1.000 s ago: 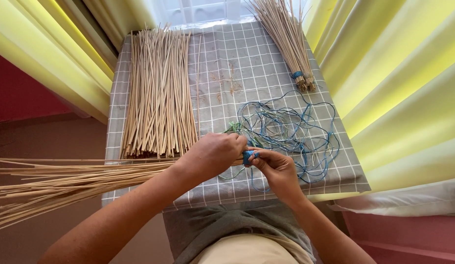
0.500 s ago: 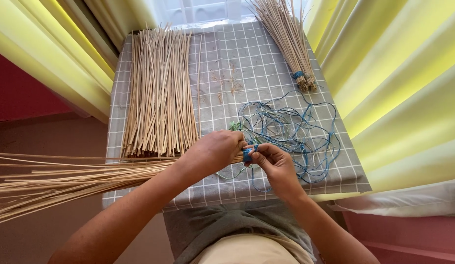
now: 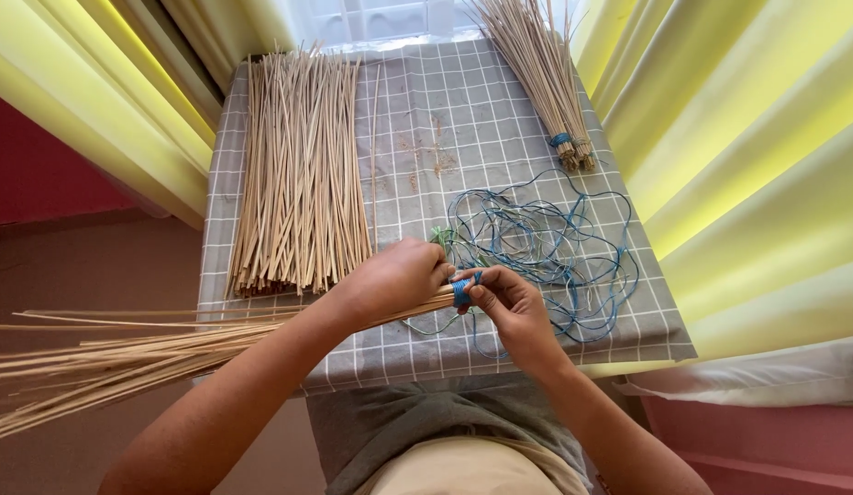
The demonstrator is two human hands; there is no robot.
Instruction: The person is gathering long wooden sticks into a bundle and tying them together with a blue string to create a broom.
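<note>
My left hand point(image 3: 394, 280) grips one end of a long bundle of thin pale sticks point(image 3: 124, 362) that fans out to the left past the table edge. Around that end sits a blue cord wrapping point(image 3: 461, 291). My right hand point(image 3: 504, 307) pinches the blue cord right at the wrapping. The cord leads from a loose tangle of blue string point(image 3: 546, 252) lying on the cloth to the right of my hands, with a bit of green string in it.
A grey checked cloth covers the small table point(image 3: 426, 119). A large loose pile of sticks point(image 3: 298, 174) lies on its left half. A tied bundle with a blue band point(image 3: 550, 87) lies at the back right. Yellow curtains point(image 3: 720, 137) hang on both sides.
Both hands stay at the bundle's end with only small finger movements on the blue wrapping. The long sticks have shifted slightly.
</note>
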